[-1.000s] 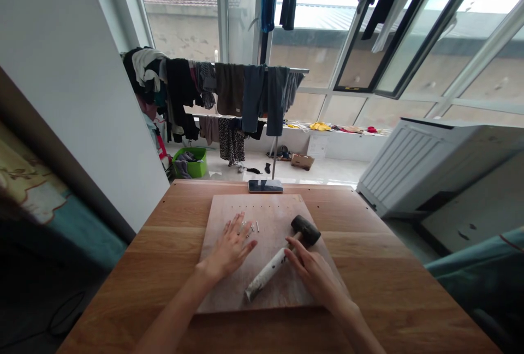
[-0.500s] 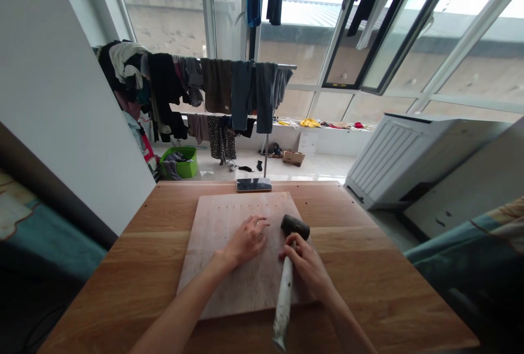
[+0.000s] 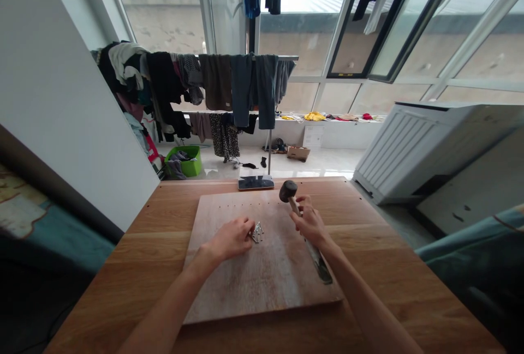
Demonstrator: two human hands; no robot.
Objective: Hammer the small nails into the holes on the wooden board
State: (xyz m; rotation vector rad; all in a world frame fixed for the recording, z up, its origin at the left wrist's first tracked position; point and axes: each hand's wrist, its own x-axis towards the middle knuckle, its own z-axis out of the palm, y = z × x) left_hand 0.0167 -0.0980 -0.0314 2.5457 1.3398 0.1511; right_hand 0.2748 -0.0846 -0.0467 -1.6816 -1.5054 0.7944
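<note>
My left hand (image 3: 232, 238) is on the pale wooden board (image 3: 245, 283), its curled fingertips closed at the left edge of a small heap of silver nails (image 3: 257, 233). Which nails are between the fingers is partly hidden. In my right hand (image 3: 310, 223) is a rubber mallet (image 3: 289, 191) with a black head and a worn whitish handle. I grip the handle close to the head, over the board's right part. The head points away from me, near the far right corner of the board. A row of small dark dots marks the board's far side.
The board lies on a brown wooden table (image 3: 368, 267). A phone (image 3: 256, 182) rests at the table's far edge. Beyond stand a clothes rack (image 3: 289, 58) hung with laundry, a green basket (image 3: 190, 166) and a white ribbed cabinet-like unit (image 3: 393, 147). A white wall panel (image 3: 82, 97) rises at left.
My left hand has shifted left and its fingers have curled, uncovering the nails. My right hand has moved up and away with the mallet, whose handle now slants down to the right.
</note>
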